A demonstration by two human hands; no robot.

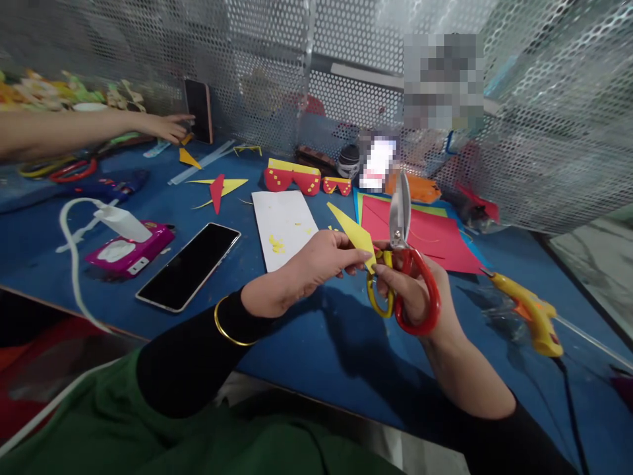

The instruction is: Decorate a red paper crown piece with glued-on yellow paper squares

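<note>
Yellow paper strip is pinched at its near end between the fingers of the left hand, held above the blue tabletop. Right hand grips red-and-yellow-handled scissors, fingers through the loops, blades upright and closed beside the strip. A black smartphone lies to the left.
</note>
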